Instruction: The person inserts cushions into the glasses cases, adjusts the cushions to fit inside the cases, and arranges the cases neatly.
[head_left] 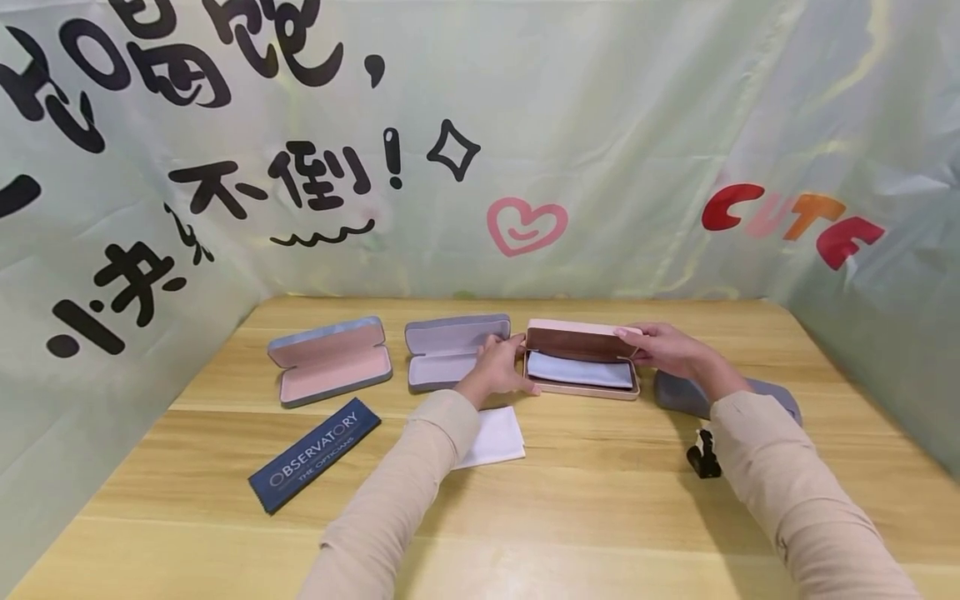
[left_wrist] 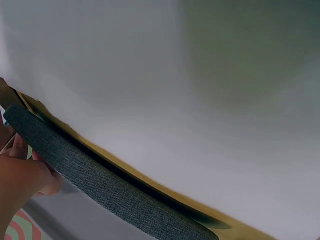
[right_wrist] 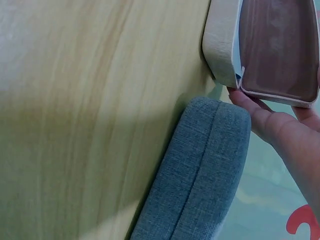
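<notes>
A pink glasses case stands open, its lining brown, with a folded pale blue cloth inside. My left hand grips the left end of this case, thumb near its front corner. On the other side my right hand pinches the lid at its right end; in the right wrist view the right hand's fingers reach the hinge end. Just left of the left hand is an open grey-lilac glasses case. Its dark fabric edge crosses the left wrist view and partly hides the left hand.
An open blue case with pink lining stands at the far left. Before it lies a dark blue printed cloth. A white cloth lies near the left forearm. A closed blue-grey case and a small black object are near the right forearm.
</notes>
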